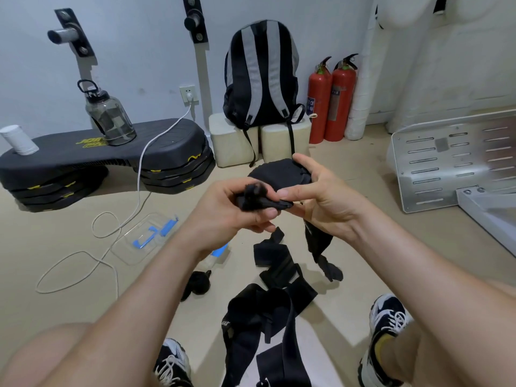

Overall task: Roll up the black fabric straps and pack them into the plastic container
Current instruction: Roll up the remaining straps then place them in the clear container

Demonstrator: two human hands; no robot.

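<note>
The black strap [261,204] is up in the air between both hands. The left hand [229,213] curls its fingers tight around the rolled end. The right hand [324,202] pinches the strap next to it, and the tail hangs down. The plastic container [139,241] sits on the floor [368,227] to the left.

— What stands along the wall?
— A black-and-grey backpack [261,76] on two cream blocks [231,143], with two red fire extinguishers [339,101] just beside it.
— And to the left?
— A smoky water jug [110,115] and a white roll [18,139] on a black step platform [156,141]. A white cable [142,163] runs from the wall socket [187,93] to the floor.
— Far right?
— A slotted metal plate [435,166].
</note>
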